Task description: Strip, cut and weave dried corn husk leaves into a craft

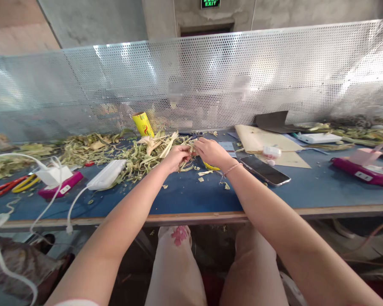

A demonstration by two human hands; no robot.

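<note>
My left hand [178, 158] and my right hand [212, 151] meet over the blue table, fingers pinched together. Between their fingertips is a piece of dried plant [192, 148], pale green and mostly hidden by the fingers. Left of my left hand spreads a loose heap of dried plant strips [137, 157], green to straw-coloured. Partly covered by my right hand, a yellow handle [210, 166] lies beneath it. A black phone [264, 171] rests face up right of my right wrist. Small scraps [201, 179] lie on the table in front of my hands.
A yellow tube [143, 124] stands tilted behind the heap. On the left are a white power bank [107, 175], a purple socket block [60, 187] with cables, and red-yellow handles [11, 187]. Cardboard [258, 138] and another purple block [360, 170] lie right. Perforated metal screen [204, 85] closes the back.
</note>
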